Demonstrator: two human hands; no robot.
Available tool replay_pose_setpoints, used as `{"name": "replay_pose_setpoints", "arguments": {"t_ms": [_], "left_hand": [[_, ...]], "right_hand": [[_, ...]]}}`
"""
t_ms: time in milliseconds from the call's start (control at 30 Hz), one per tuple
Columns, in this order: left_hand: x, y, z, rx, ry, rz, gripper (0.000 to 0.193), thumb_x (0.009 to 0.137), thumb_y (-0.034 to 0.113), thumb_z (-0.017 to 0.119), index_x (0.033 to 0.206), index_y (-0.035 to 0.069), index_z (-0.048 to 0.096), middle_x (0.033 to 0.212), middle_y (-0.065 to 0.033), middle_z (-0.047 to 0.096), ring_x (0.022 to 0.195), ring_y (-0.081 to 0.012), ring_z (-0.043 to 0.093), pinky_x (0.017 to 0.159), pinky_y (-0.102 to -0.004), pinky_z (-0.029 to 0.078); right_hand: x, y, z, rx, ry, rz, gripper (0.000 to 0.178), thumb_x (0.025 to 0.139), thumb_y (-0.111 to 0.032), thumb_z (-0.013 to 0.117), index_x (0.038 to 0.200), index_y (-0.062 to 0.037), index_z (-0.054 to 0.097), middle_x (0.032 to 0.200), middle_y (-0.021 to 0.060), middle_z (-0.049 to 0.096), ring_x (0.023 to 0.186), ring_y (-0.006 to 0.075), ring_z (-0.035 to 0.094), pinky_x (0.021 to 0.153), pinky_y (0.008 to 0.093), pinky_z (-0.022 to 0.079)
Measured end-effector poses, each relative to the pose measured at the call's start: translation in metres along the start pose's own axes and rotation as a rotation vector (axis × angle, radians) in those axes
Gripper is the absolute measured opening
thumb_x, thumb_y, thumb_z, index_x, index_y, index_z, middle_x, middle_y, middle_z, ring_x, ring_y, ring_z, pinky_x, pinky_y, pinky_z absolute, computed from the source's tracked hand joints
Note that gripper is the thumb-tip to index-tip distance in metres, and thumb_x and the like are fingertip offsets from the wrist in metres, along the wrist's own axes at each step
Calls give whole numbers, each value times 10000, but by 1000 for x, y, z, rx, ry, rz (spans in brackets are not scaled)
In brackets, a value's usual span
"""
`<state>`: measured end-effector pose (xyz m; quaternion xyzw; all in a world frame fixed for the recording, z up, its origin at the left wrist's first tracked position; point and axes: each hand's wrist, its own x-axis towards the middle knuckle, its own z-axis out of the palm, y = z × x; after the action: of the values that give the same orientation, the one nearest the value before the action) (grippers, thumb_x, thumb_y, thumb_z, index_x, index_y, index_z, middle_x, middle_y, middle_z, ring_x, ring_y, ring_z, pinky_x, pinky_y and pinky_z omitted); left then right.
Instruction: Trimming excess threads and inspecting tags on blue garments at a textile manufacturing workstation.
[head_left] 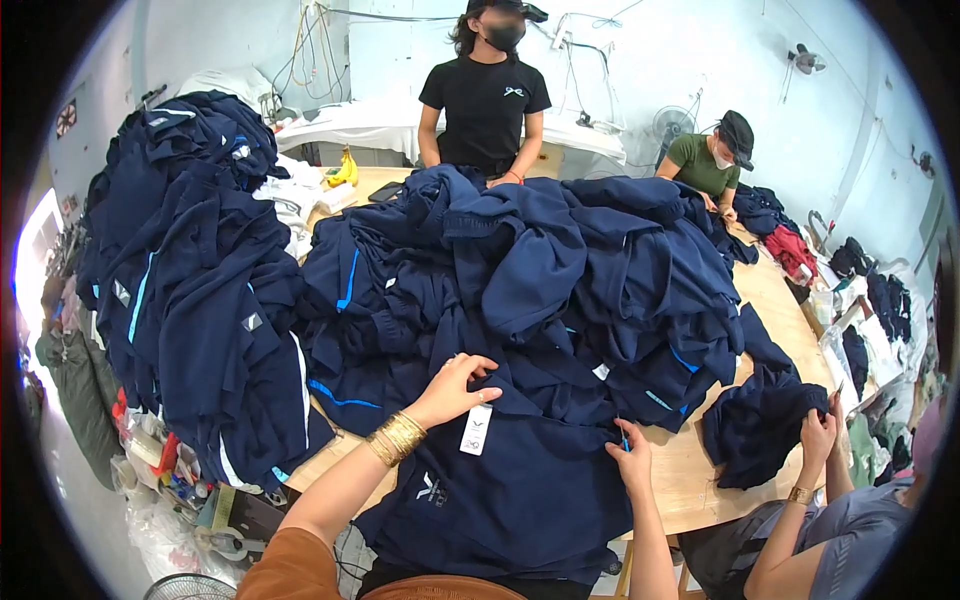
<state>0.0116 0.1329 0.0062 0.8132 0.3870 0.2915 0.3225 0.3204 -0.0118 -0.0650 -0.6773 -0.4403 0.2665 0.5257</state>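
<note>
A navy garment (540, 480) with a small pale emblem lies spread at the table's near edge, hanging toward my lap. My left hand (455, 390) is closed on its upper part, thumb and fingers pinching the cloth. Just below those fingers a white paper tag (476, 430) with dark marks lies against the cloth. My right hand (632, 458) is at the garment's right edge, with a small blue object (625, 437) between thumb and finger; its kind is too small to tell. Directly beyond both hands rises a heap of navy garments (620, 260) with light-blue stripes.
A tall navy pile (200, 290) stands left. Bananas (346, 168) lie on the wooden table (700, 505). Across it stands a person in black (485, 110); another in green (700, 160) works far right. At near right, a co-worker's hands (820, 430) hold a navy garment (765, 420).
</note>
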Motion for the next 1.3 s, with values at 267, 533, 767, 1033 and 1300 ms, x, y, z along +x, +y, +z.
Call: {"name": "replay_pose_setpoints", "arguments": {"t_ms": [267,533,767,1033,1300], "left_hand": [[-8,-5,5,70,-88,32,377,759,349,665,969,43,601,960,-123,591,888,-260,577,785,-329,443],[-42,19,-13,-213,-36,-38,221,806,201,643,881,0,589,766,-72,582,738,-120,546,693,-264,434],[-59,18,-27,-500,-366,-54,190,812,150,642,826,38,490,985,-67,606,866,-94,510,775,-255,417],[-79,20,10,-561,-1249,65,244,866,268,587,812,89,432,1360,-161,353,1340,-243,180,1011,-365,248],[-91,49,51,-476,-1146,12,535,859,196,555,1317,96,296,963,-84,549,772,-116,530,706,-228,423]], "right_hand": [[-1,28,-10,-219,4,80,214,680,-32,654,892,-40,627,700,55,586,630,117,518,609,250,424],[-36,-20,-51,-174,17,-102,152,674,-36,660,804,-15,585,757,83,553,668,163,535,616,271,423],[-74,-106,-74,-148,140,-148,172,668,0,646,790,-10,525,842,43,566,688,137,504,621,247,401],[-103,-158,-79,-71,85,-74,200,682,73,577,808,-34,463,704,-9,452,623,51,409,575,177,341],[-116,-188,-83,52,102,-199,224,659,106,584,801,-32,478,735,-2,467,658,54,431,606,172,341]]}}
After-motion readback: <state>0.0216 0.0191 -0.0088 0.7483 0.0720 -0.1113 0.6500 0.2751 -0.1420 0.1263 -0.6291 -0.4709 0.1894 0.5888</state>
